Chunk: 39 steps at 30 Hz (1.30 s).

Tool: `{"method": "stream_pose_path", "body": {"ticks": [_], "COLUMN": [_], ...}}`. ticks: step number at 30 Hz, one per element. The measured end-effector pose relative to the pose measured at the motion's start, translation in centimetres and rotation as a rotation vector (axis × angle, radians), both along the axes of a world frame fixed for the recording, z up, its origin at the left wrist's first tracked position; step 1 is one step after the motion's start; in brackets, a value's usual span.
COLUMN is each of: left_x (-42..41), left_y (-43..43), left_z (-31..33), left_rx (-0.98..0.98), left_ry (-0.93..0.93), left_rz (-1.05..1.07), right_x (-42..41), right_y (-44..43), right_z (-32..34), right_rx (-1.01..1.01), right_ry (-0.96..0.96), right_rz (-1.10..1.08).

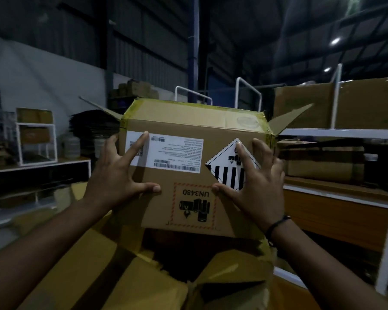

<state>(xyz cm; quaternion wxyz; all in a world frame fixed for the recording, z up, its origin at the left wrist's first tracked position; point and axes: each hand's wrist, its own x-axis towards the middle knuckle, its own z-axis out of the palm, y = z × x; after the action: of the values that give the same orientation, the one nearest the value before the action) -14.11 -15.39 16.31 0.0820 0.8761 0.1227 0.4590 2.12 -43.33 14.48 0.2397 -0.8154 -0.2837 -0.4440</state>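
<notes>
Head view shows me a cardboard box (188, 127) raised in the middle of the frame, its printed face towards me and upside down. My left hand (119, 173) lies flat on that face with fingers spread and straight, the forefinger across the white shipping label (177, 153). My right hand (255, 182) is spread the same way over the diamond hazard label (226, 166), a dark wristband (276, 227) on its wrist. Both thumbs point inward towards the UN3480 mark (195, 204) between them, well apart. Neither hand curls round anything – they press the box between them. Its lower edge hangs over the dark opening of a larger carton (143, 276); whether they touch I cannot tell. A white rack (336, 132) stands to the right
</notes>
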Motion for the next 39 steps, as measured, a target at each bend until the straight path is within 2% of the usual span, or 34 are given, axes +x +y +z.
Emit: {"method": "stream_pose_path", "body": {"ticks": [8,14,24,32,39], "left_x": [0.8,2.3,5.8,6.5,7.1], "left_y": [5.1,9.8,21.4,22.6,22.6], "left_z": [-3.1,-4.3,-7.3,-11.0,-15.0], "left_rx": [-0.100,-0.149,-0.178,-0.171,-0.108], "left_ry": [0.120,0.124,0.101,0.156,0.186], "left_rz": [0.054,0.011,-0.277,-0.395,-0.342], "right_x": [0.9,-0.4,-4.0,-7.3,-8.1], "right_y": [5.1,8.7,16.9,18.8,19.0], "right_z": [-1.6,-0.8,-1.8,-5.7,-12.0], "right_rx": [-0.145,-0.228,-0.303,-0.242,-0.167], "right_ry": [0.089,0.123,0.148,0.110,0.138], "right_rz": [0.050,0.001,-0.228,-0.401,-0.413]}}
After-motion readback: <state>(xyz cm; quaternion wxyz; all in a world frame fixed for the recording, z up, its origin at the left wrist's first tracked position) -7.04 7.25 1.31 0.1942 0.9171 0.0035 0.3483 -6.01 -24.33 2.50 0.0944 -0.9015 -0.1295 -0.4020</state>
